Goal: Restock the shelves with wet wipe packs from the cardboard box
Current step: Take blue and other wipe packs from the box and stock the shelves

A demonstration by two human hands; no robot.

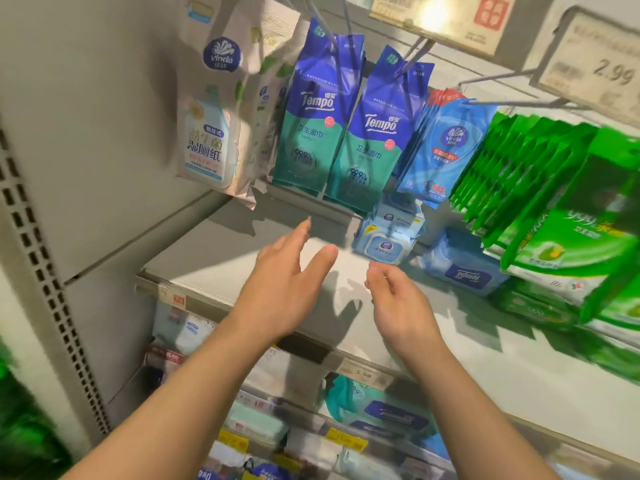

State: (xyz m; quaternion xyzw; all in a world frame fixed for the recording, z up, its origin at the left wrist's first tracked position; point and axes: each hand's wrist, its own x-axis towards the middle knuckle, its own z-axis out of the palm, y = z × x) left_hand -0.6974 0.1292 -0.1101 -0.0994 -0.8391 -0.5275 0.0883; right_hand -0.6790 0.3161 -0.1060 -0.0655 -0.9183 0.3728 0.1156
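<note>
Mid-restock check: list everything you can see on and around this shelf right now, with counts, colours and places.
Shelf: one, grey, centre, bare left part.
Tempo hanging packs: two rows, blue and teal, on hooks above shelf.
White Vinda pack: one in front, others behind, hanging at left.
Blue Vinda packs: several, hanging right of Tempo.
Green packs: many, hanging at right.
Lidded wipe packs: stacked, pale blue, shelf back.
Tempo flat pack: one, blue, lying on shelf.
Price tag: 2.99, top right.
Left hand: empty, fingers straight, over shelf.
Right hand: empty, fingers loosely curled.
</note>
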